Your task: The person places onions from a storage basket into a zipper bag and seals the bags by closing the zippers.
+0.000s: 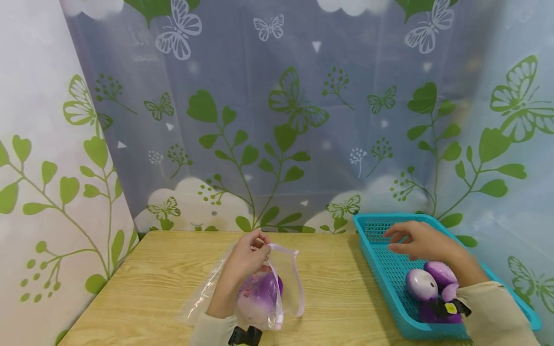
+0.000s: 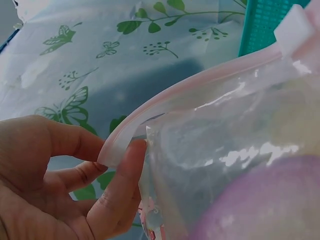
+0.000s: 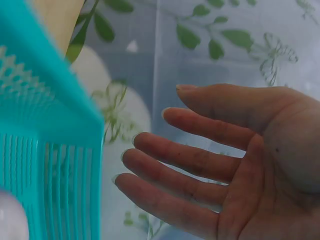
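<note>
My left hand (image 1: 249, 253) pinches the pink-edged rim of a clear zip bag (image 1: 295, 288) by one top corner. In the left wrist view, thumb and fingers (image 2: 131, 160) meet at the end of the pink zip strip (image 2: 195, 82), and a white slider (image 2: 296, 31) sits farther along it. Inside the bag lies a rounded purple-and-white object (image 1: 261, 300), partly covered by my wrist. My right hand (image 1: 417, 240) is over the turquoise basket (image 1: 381, 274) with nothing in it, its fingers spread and relaxed.
Several glossy purple-and-white rounded objects (image 1: 421, 284) lie in the near part of the basket, partly hidden by my right wrist. Bag and basket stand on a wood-grain table (image 1: 333, 288). Behind it hangs a leaf-and-butterfly curtain (image 1: 242, 158).
</note>
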The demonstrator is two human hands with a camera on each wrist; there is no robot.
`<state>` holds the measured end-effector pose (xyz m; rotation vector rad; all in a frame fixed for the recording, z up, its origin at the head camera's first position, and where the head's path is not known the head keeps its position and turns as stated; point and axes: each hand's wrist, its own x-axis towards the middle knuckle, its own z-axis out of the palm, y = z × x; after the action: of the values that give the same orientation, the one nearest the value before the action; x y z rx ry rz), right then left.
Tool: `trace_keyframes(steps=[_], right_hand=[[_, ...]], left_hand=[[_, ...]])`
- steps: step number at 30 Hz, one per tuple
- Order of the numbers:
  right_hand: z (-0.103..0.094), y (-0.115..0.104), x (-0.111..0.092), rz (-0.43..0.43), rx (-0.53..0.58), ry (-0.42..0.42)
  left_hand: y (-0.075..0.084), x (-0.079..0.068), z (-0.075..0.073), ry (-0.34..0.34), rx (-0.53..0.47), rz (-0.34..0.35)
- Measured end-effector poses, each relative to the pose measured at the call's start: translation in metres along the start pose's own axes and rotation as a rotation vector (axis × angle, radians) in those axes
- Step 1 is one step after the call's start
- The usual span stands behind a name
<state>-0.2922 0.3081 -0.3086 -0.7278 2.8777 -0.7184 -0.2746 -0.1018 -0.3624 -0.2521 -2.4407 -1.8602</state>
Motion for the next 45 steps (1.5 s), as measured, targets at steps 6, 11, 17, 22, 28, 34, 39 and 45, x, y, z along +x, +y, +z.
trace_keyframes(steps=[6, 11, 17, 22, 28, 34, 39, 45], right_hand=[[-0.013, 0.027, -0.008, 0.040, -0.001, -0.028], [-0.020, 0.040, -0.010, 0.103, -0.023, -0.053], [-0.025, 0.052, -0.014, 0.156, -0.028, -0.076], [-0.029, 0.060, -0.016, 0.183, 0.002, -0.101], [-0.032, 0.069, -0.015, 0.284, 0.048, -0.193], [-0.032, 0.079, -0.013, 0.370, 0.025, -0.238], [-0.030, 0.090, -0.013, 0.428, 0.013, -0.256], [-0.025, 0.101, -0.012, 0.488, 0.008, -0.277]], left_hand=[[0.000, -0.001, -0.001, -0.012, 0.021, 0.003], [-0.001, 0.000, -0.001, -0.028, 0.037, 0.006], [-0.002, 0.000, -0.001, -0.039, 0.050, 0.015], [-0.003, 0.000, -0.001, -0.036, 0.047, 0.013], [-0.002, 0.000, -0.001, -0.032, 0.035, -0.004], [-0.003, 0.000, -0.001, -0.030, 0.038, -0.019], [-0.004, 0.000, -0.001, -0.031, 0.028, -0.023], [-0.004, 0.000, -0.002, -0.030, 0.026, -0.023]])
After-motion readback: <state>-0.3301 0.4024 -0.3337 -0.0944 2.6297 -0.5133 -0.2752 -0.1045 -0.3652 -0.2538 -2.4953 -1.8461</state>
